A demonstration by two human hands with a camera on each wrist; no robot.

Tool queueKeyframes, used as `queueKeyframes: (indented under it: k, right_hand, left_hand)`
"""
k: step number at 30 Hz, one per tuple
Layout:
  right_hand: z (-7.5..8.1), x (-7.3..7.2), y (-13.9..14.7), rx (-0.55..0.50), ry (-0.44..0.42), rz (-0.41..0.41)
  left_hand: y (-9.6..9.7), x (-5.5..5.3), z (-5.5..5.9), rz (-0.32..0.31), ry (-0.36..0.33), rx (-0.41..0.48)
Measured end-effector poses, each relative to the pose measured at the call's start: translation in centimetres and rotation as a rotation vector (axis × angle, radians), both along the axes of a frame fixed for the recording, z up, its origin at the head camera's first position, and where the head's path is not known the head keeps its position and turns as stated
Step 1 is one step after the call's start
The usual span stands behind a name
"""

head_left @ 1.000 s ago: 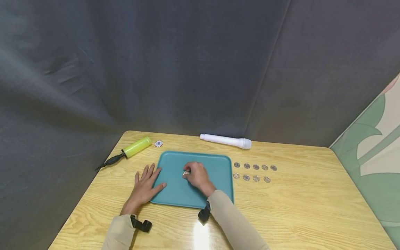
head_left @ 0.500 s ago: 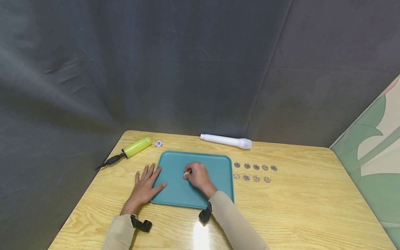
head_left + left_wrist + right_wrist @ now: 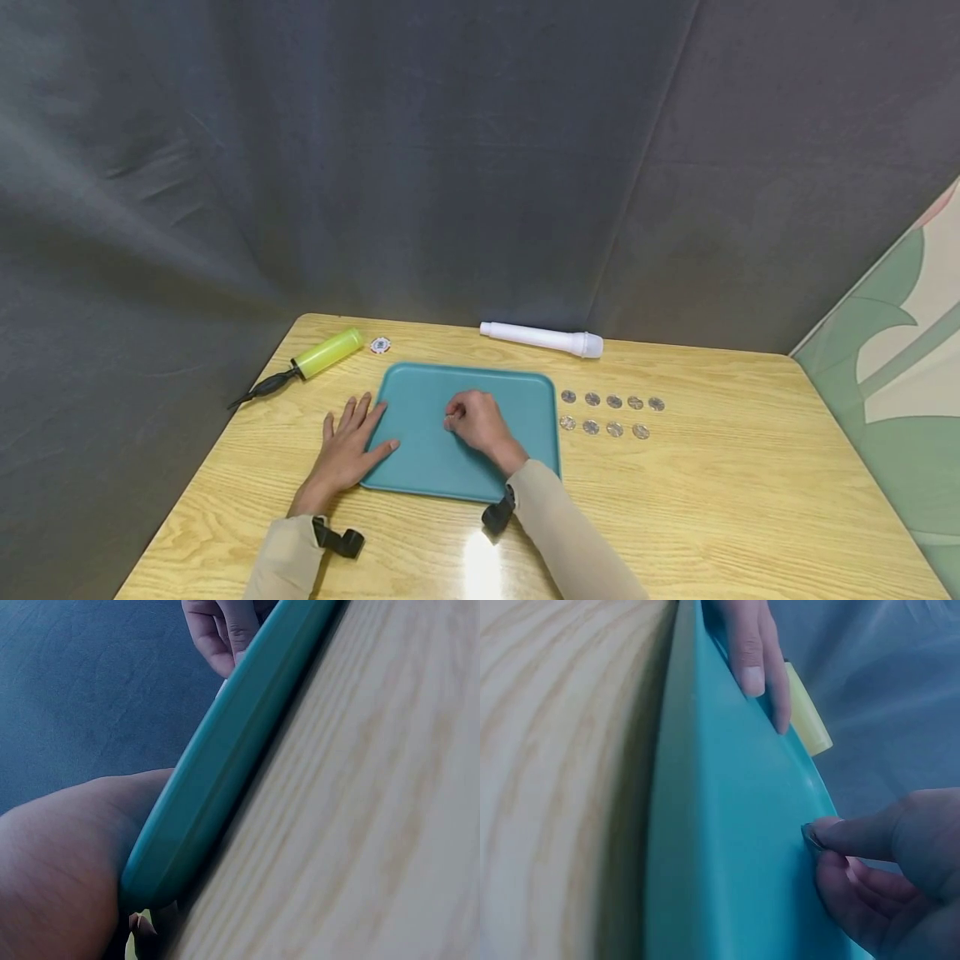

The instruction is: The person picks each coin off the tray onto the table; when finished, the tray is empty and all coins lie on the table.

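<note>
A teal tray (image 3: 420,467) lies on the wooden table. Over its middle, my right hand (image 3: 478,421) pinches a silver coin (image 3: 811,837) between thumb and fingertips; the coin stands on edge close over the tray floor in the right wrist view. Fingers cover most of the coin in the head view. My left hand (image 3: 347,450) rests with straight, spread fingers on the tray's left side, its thumb reaching over the rim. To the right of the tray, several silver coins (image 3: 614,402) lie flat in two rows on the table.
Behind the tray is a white microphone (image 3: 540,336). A yellow-green hand pump (image 3: 328,353) with a black end lies at the far left, beside a white poker chip (image 3: 380,345). A dark curtain (image 3: 465,167) hangs along the back table edge.
The right hand has shifted slightly to the right with the coin still pinched. Less of the coin's face shows now. The left hand has stayed in place.
</note>
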State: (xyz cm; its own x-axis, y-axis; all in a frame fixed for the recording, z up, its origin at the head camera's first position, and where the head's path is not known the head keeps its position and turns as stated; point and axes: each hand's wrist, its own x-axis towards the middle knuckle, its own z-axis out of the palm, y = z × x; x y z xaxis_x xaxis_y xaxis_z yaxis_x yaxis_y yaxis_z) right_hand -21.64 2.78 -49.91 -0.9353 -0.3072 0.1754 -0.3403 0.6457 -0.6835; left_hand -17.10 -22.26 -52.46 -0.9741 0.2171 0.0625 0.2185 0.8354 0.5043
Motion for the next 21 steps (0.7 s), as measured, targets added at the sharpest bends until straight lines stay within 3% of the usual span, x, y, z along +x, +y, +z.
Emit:
queueKeyframes:
  k: [5, 12, 21]
  right_hand:
    - [0.2, 0.0, 0.4, -0.045, -0.042, 0.019]
    - [0.4, 0.0, 0.8, -0.164, -0.192, 0.035]
    - [0.4, 0.1, 1.5, -0.258, -0.255, 0.052]
  left_hand:
    - [0.0, -0.1, 0.0, 0.001, -0.007, -0.003]
    - [0.0, 0.0, -0.1, -0.002, -0.003, -0.002]
    - [-0.1, -0.3, -0.3, -0.005, -0.004, -0.010]
